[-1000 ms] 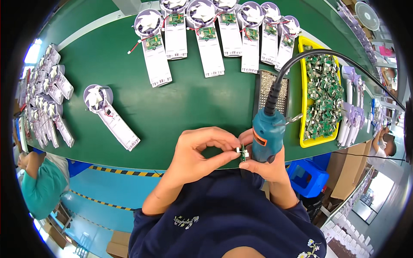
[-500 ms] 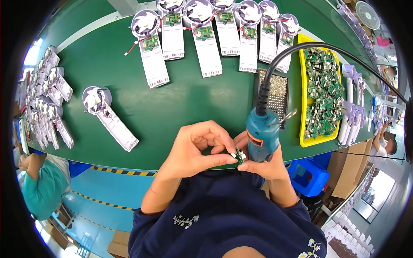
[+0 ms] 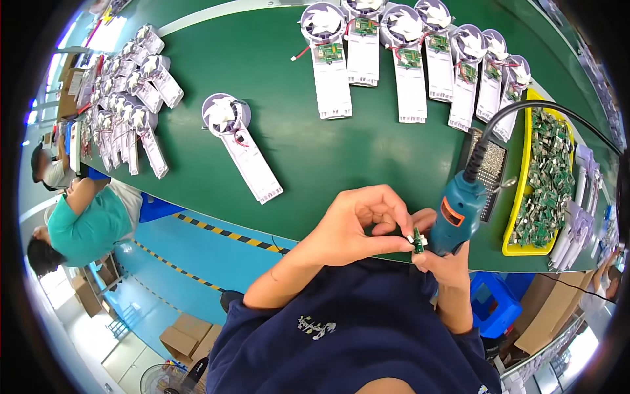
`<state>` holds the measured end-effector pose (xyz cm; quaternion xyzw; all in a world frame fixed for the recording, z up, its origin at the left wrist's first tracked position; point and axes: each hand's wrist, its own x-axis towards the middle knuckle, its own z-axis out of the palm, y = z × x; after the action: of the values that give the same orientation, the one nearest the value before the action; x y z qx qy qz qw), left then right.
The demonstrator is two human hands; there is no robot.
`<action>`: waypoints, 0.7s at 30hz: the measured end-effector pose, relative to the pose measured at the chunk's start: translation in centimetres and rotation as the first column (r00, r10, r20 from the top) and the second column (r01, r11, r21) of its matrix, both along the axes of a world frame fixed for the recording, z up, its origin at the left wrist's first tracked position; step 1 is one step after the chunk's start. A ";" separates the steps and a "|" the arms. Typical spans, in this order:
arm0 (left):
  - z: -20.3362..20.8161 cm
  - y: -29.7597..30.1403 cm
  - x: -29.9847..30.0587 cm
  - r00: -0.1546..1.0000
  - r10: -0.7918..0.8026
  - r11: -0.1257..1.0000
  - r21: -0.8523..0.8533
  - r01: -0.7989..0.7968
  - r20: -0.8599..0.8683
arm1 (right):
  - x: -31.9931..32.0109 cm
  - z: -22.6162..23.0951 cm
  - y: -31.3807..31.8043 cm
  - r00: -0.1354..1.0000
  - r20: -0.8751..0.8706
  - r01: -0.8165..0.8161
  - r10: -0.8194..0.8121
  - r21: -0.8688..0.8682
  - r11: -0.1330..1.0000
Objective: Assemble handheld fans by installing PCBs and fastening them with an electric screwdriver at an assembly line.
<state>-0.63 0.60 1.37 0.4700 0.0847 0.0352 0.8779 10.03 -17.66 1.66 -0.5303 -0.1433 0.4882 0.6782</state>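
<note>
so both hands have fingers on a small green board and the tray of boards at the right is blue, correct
The colour is wrong: the head view shows a yellow tray of boards at the right. The left hand and right hand do have fingers on a small green board.

The camera view has swung to the left. Left hand (image 3: pixel 364 230), right hand (image 3: pixel 449 266), circuit board (image 3: pixel 418 245), blue power driver (image 3: pixel 457 220) and yellow tray (image 3: pixel 529 251) now appear farther right. The teal-shirted co-worker (image 3: pixel 95 223) is more fully visible. A wire-guarded fan (image 3: pixel 167 379) has entered at lower left; the upper-right white fan has left.
</note>
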 end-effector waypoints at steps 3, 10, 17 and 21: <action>-0.1 -0.3 -0.5 0.998 0.054 0.998 -0.024 -0.055 -0.018 | -0.2 0.1 0.3 0.999 -0.041 0.004 -0.004 0.011 1.000; -0.1 -0.2 -2.4 0.989 0.150 0.988 0.047 -0.149 -0.018 | -0.8 -0.8 1.2 0.995 -0.068 -0.063 0.069 0.081 0.995; 1.6 7.9 -7.1 0.708 0.612 -0.105 0.924 -0.369 0.353 | -0.4 -0.1 2.3 1.000 -0.007 -0.024 0.024 0.006 1.000; 2.1 12.2 -7.9 0.813 0.561 -0.120 0.987 -0.106 0.155 | -0.2 -0.2 2.6 0.996 -0.089 -0.019 0.028 0.095 0.995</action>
<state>-8.57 12.79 3.42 0.9025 0.2936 0.2333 0.2117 9.83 -15.03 1.43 -0.4735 -0.1416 0.5123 0.7024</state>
